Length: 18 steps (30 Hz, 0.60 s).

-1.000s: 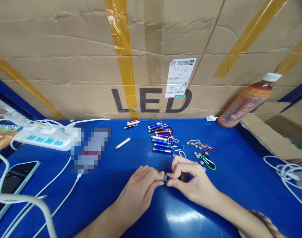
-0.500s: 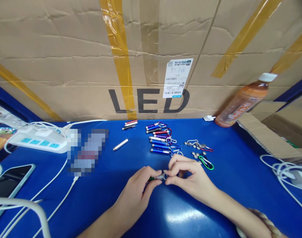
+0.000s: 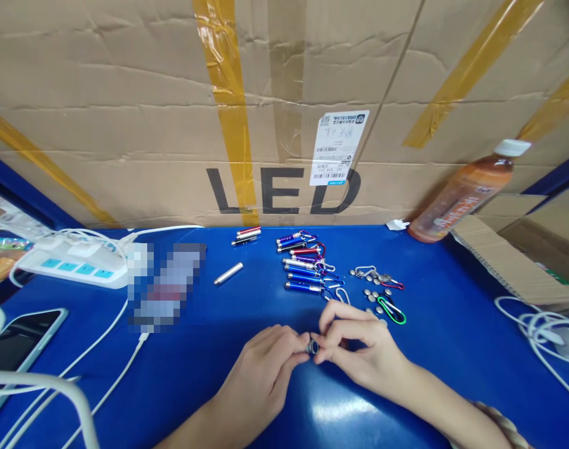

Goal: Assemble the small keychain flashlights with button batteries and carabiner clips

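And here we are, live on my head view: the small metal part is up in the fingers, a stubby grey piece, round, with a dark circular end that faces right and a little towards me. It's tiny on my screen, so I can't read any finer detail, and most of its body is hidden from me. Now the grip: the left hand has thumb and forefinger pinched around it, the part poking out just beyond the tips. Over on the other side, the right hand brings thumb and forefinger right up to that round end, tips at its rim; whether they clamp it or merely touch it, I cannot tell. All this happens above the blue desk, about midway across, well forward of the far edge. Beyond the hands I've got a row of clip-on metal tubes, blue at the front, and a lone silver tube lying to their left. Right of the row, small silver discs are scattered beside a green carabiner. Along the desk's far edge stands the cardboard box, an orange bottle leaning near the far right corner.
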Motion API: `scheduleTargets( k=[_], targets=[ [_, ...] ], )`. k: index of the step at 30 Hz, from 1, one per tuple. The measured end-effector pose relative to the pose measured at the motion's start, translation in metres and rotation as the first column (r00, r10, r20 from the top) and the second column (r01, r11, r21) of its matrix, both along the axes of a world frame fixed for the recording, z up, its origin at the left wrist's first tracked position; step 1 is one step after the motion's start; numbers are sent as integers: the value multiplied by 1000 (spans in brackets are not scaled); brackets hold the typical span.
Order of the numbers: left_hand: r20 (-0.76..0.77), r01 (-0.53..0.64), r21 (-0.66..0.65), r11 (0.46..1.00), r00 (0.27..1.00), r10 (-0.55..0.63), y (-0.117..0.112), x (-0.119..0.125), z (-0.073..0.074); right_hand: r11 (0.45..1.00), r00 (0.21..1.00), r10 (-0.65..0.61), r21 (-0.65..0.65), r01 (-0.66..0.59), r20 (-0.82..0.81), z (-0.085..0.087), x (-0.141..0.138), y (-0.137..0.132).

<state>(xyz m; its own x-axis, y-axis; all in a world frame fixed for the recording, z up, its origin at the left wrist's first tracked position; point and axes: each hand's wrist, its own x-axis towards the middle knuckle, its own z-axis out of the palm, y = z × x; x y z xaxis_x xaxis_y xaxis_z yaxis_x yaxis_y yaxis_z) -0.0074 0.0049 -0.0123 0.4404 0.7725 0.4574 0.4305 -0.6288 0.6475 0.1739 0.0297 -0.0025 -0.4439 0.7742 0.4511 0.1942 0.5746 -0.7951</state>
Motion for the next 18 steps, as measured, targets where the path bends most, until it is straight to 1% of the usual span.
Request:
scheduleTargets(
  k=[2, 4, 7, 9, 10, 15, 18],
  targets=[
    [-8, -3, 11, 1000, 1000, 3, 1, 0, 0, 1000, 1000, -11, -27, 11, 0, 0, -1, 0],
    [10, -10, -10, 1000, 1000, 11, 1, 0, -1, 998, 1000, -16, -55, 16, -9, 0, -2, 1],
    [65, -26, -128, 991, 997, 35, 2, 1, 0, 994, 999, -28, -102, 26, -24, 1, -3, 3],
    [82, -31, -215, 976, 995, 50, 2, 1, 1, 990, 999, -34, -138, 29, -33, 2, -2, 4],
    [84, -35, -239, 970, 995, 56, 3, 0, 2, 988, 999, -34, -150, 29, -34, 3, -1, 5],
    [82, -43, -255, 966, 994, 66, 4, -1, 5, 988, 999, -32, -152, 28, -20, 5, 0, 6],
    [53, -61, -282, 957, 995, 79, 3, -1, 6, 990, 1000, -18, -141, 16, -18, 6, 0, 7]
  ],
)
